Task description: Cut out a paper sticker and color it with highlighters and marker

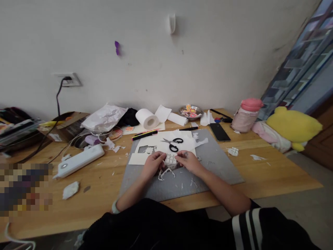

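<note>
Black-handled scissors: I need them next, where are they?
Head view, centre: the black-handled scissors lie on the white paper atop the grey cutting mat, just beyond the left hand and right hand.

The small white piece (171, 159) you have in hand is a flat cut-out marked with a grid of little squares. Your left hand (154, 163) pinches its left side and your right hand (187, 161) its right side, so only its middle shows. It lies roughly level, low over the grey mat (223, 166), about midway between the mat's near and far edges. Thin curled white strips (166, 172) show just under its near edge; you cannot tell whether they are attached to it.
</note>
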A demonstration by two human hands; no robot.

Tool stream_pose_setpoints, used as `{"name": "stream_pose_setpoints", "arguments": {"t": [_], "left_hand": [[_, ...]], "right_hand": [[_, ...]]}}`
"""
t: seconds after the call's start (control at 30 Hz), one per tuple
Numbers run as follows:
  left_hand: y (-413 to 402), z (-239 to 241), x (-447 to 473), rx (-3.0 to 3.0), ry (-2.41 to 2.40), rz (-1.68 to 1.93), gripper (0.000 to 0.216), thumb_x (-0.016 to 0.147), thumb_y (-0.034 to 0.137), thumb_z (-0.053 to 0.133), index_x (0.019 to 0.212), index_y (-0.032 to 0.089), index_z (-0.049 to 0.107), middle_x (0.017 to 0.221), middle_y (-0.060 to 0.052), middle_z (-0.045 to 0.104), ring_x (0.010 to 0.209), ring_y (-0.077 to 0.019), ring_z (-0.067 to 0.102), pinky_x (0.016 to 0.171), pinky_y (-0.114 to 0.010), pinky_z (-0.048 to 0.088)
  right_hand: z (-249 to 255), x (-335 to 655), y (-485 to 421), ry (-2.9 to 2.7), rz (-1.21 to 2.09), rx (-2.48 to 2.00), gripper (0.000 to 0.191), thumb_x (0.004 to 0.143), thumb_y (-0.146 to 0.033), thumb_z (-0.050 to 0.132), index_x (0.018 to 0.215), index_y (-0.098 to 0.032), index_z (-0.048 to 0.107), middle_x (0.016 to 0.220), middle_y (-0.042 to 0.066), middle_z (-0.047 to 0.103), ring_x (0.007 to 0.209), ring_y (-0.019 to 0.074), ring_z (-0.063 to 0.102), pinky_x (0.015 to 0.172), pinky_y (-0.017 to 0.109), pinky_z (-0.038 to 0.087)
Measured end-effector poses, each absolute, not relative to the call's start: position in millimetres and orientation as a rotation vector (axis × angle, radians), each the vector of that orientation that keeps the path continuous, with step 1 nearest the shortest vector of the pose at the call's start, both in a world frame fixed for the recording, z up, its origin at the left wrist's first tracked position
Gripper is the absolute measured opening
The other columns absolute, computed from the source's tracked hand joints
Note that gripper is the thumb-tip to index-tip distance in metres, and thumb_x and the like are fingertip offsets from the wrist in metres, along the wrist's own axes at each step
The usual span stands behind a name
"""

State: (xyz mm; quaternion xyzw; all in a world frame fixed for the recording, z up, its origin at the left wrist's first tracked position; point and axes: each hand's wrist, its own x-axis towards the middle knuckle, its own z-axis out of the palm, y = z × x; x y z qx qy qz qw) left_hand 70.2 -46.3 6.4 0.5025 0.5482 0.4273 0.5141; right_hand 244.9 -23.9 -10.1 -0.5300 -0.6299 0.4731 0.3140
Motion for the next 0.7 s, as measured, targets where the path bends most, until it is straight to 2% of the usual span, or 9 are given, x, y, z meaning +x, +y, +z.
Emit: {"name": "stream_pose_setpoints", "arguments": {"t": [0.2,0.37,0.5,0.6,0.7], "left_hand": [[-42,2,69,1.214,1.322,1.066,0.039,0.064,0.055,0.056,0.068,0.016,0.056,0.058,0.001,0.058,0.038,-0.007,0.043,0.038,-0.019,0.031],[-42,1,70,1.284,1.353,1.049,0.041,0.064,0.057,0.056,0.068,0.016,0.057,0.064,-0.002,0.061,0.042,-0.0081,0.048,0.04,-0.019,0.034],[-41,-1,66,1.43,1.448,1.036,0.039,0.074,0.055,0.045,0.072,0.017,0.056,0.066,-0.003,0.062,0.045,-0.011,0.05,0.044,-0.023,0.038],[-41,-1,62,1.621,1.551,1.026,0.03,0.079,0.045,0.046,0.081,0.018,0.058,0.079,-0.007,0.065,0.068,-0.0186,0.06,0.063,-0.03,0.047],[-44,2,60,1.847,1.615,0.945,0.029,0.072,0.037,0.062,0.095,0.019,0.061,0.102,-0.01,0.065,0.1,-0.0264,0.057,0.091,-0.04,0.041]], "right_hand": [[0,328,-12,-1.655,0.781,-1.801,0.017,0.089,-0.029,0.056,0.096,-0.014,0.061,0.097,0.004,0.063,0.085,0.0156,0.061,0.076,0.035,0.052],[-1,368,-12,-1.669,0.521,-2.045,0.019,0.089,-0.031,0.055,0.094,-0.015,0.061,0.097,0.005,0.063,0.085,0.0157,0.061,0.076,0.035,0.051],[0,374,-14,-1.674,0.372,-2.08,0.021,0.088,-0.033,0.056,0.093,-0.014,0.061,0.089,0.003,0.064,0.079,0.0146,0.061,0.074,0.034,0.051],[7,386,-21,-1.62,0.23,-2.067,0.02,0.086,-0.032,0.057,0.094,-0.014,0.061,0.084,0.003,0.065,0.073,0.0148,0.061,0.07,0.032,0.049],[14,401,-28,-1.609,0.126,-2.005,0.02,0.08,-0.031,0.055,0.087,-0.014,0.064,0.081,0.01,0.068,0.072,0.021,0.062,0.064,0.033,0.047]]}}
